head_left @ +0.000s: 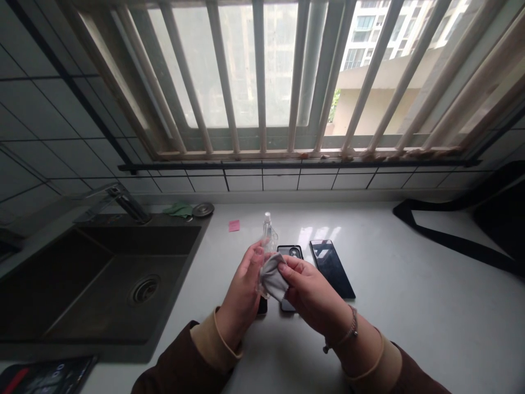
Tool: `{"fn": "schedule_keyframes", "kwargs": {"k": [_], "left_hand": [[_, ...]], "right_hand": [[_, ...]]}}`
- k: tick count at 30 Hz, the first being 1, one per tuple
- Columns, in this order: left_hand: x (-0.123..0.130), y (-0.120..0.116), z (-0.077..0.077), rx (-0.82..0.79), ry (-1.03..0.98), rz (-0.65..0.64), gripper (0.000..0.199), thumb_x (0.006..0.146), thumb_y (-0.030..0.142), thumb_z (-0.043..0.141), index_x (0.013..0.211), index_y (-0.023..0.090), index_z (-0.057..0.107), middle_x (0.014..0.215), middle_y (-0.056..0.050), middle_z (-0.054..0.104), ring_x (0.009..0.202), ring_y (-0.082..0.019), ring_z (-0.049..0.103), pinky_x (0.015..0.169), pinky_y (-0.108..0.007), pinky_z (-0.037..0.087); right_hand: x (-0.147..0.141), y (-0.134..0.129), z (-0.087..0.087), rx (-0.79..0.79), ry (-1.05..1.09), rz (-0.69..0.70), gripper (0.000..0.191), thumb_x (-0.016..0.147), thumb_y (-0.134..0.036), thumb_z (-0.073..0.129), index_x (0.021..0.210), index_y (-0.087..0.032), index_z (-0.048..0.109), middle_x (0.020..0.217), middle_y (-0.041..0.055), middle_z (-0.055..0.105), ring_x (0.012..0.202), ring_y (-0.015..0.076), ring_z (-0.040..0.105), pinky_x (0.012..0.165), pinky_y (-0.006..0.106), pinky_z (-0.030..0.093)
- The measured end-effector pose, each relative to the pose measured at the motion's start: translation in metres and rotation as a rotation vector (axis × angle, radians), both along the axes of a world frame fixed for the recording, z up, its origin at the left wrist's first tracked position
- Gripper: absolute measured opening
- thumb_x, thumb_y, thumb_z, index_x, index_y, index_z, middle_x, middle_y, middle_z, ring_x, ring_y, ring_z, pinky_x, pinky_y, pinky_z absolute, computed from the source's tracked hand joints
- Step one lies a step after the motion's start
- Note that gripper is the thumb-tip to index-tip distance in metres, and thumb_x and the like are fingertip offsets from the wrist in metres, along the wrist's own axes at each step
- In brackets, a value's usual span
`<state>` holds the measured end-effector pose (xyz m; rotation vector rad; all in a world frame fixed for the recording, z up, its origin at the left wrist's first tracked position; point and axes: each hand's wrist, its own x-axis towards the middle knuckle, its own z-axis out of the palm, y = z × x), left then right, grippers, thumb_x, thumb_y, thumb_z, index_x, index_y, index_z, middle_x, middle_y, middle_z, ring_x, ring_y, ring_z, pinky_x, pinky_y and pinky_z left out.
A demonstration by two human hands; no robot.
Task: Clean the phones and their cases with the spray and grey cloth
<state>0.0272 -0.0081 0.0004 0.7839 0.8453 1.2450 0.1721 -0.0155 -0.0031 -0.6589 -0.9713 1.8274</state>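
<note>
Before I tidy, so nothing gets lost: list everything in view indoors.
Bars: several, pale, window
Tiles: many, white, walls
Counter: 1, white, below window
Sink: 1, grey, left
Faucet: 1, silver, behind sink
Rag: 1, green, by faucet
Disc: 1, silver, beside rag
Note: 1, pink, near bottle
Bottle: 1, clear, beyond hands
Phone: 1, black, right of hands
Ringed item: 1, dark, below hands
Object: 1, black, below left hand
Strap: 1, black, right
Printed item: 1, black, bottom left
Cloth: 1, grey, in right hand
Plastic: 1, clear, in left hand
Bracelet: 1, light, right wrist
Sleeves: 2, brown, bottom
Left hand: 1, bare, centre
Right hand: 1, bare, centre
</note>
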Motion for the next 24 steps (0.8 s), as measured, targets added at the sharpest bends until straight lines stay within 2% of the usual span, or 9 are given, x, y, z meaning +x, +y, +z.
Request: {"fn": "schedule_keyframes", "kwargs": {"k": [2, 7, 11, 15, 17, 19, 21, 22, 24], "left_hand": [[0.0, 0.0, -0.002, 0.04, 0.024, -0.051, 0.056, 0.098, 0.055, 0.068, 0.142, 0.02, 0.062, 0.121, -0.013, 0.074, 0.105, -0.025, 0.071, 0.097, -0.037, 0.051], [-0.003, 0.001, -0.012, 0.174, 0.22, -0.157, 0.05, 0.097, 0.049, 0.072, 0.139, 0.023, 0.066, 0.125, -0.013, 0.073, 0.092, -0.02, 0.067, 0.076, -0.028, 0.052], [-0.002, 0.0, -0.016, 0.194, 0.298, -0.207, 0.057, 0.092, 0.048, 0.078, 0.142, 0.024, 0.065, 0.13, -0.014, 0.071, 0.102, -0.023, 0.067, 0.082, -0.03, 0.053], [-0.001, -0.001, -0.012, 0.062, 0.248, -0.189, 0.063, 0.091, 0.056, 0.076, 0.141, 0.02, 0.063, 0.118, -0.015, 0.072, 0.095, -0.022, 0.068, 0.074, -0.029, 0.054], [-0.002, 0.0, -0.006, -0.077, 0.142, -0.17, 0.064, 0.094, 0.059, 0.071, 0.142, 0.018, 0.059, 0.11, -0.015, 0.072, 0.088, -0.021, 0.069, 0.071, -0.028, 0.055], [-0.004, 0.001, 0.0, -0.218, 0.027, -0.175, 0.064, 0.098, 0.059, 0.064, 0.145, 0.017, 0.054, 0.105, -0.016, 0.073, 0.082, -0.02, 0.07, 0.071, -0.029, 0.056], [-0.006, 0.001, 0.005, -0.318, -0.044, -0.214, 0.065, 0.1, 0.058, 0.059, 0.149, 0.016, 0.049, 0.101, -0.017, 0.074, 0.078, -0.02, 0.071, 0.071, -0.029, 0.057], [-0.007, 0.001, 0.007, -0.35, -0.065, -0.25, 0.065, 0.101, 0.058, 0.058, 0.15, 0.016, 0.047, 0.099, -0.017, 0.075, 0.077, -0.02, 0.072, 0.07, -0.029, 0.058], [-0.008, 0.001, 0.008, -0.39, -0.09, -0.33, 0.065, 0.102, 0.058, 0.056, 0.151, 0.016, 0.047, 0.098, -0.018, 0.076, 0.074, -0.021, 0.072, 0.067, -0.028, 0.058]], "right_hand": [[0.004, 0.004, 0.0, -0.015, 0.031, -0.046, 0.029, 0.098, -0.038, 0.071, 0.118, -0.017, 0.07, 0.11, 0.0105, 0.078, 0.095, 0.0209, 0.075, 0.091, 0.035, 0.061], [0.018, 0.015, -0.002, -0.002, 0.027, -0.199, 0.03, 0.101, -0.043, 0.066, 0.119, -0.019, 0.069, 0.113, 0.0107, 0.078, 0.098, 0.024, 0.076, 0.091, 0.04, 0.063], [0.025, 0.021, -0.004, 0.015, 0.046, -0.37, 0.025, 0.101, -0.044, 0.068, 0.113, -0.022, 0.071, 0.113, 0.008, 0.078, 0.097, 0.0222, 0.076, 0.097, 0.041, 0.062], [0.028, 0.026, -0.01, -0.048, 0.038, -0.46, 0.027, 0.094, -0.043, 0.075, 0.11, -0.021, 0.073, 0.113, 0.0077, 0.079, 0.097, 0.0216, 0.076, 0.093, 0.038, 0.062], [0.033, 0.029, -0.011, -0.044, -0.055, -0.592, 0.031, 0.095, -0.045, 0.074, 0.112, -0.02, 0.072, 0.113, 0.0082, 0.079, 0.1, 0.0223, 0.076, 0.093, 0.038, 0.062], [0.041, 0.03, -0.011, 0.068, -0.267, -0.779, 0.032, 0.1, -0.047, 0.067, 0.117, -0.02, 0.072, 0.113, 0.009, 0.08, 0.102, 0.0237, 0.076, 0.095, 0.041, 0.062], [0.048, 0.029, -0.009, 0.334, -0.596, -0.882, 0.029, 0.104, -0.041, 0.061, 0.123, -0.022, 0.072, 0.118, 0.0096, 0.079, 0.109, 0.0254, 0.075, 0.101, 0.044, 0.059], [0.05, 0.028, -0.009, 0.506, -0.76, -0.861, 0.027, 0.106, -0.034, 0.058, 0.126, -0.023, 0.072, 0.122, 0.0095, 0.079, 0.114, 0.0259, 0.074, 0.104, 0.046, 0.058], [0.05, 0.026, -0.01, 0.825, -1.025, -0.695, 0.03, 0.105, -0.019, 0.055, 0.129, -0.025, 0.073, 0.131, 0.0091, 0.076, 0.122, 0.0265, 0.072, 0.109, 0.046, 0.056]]}}
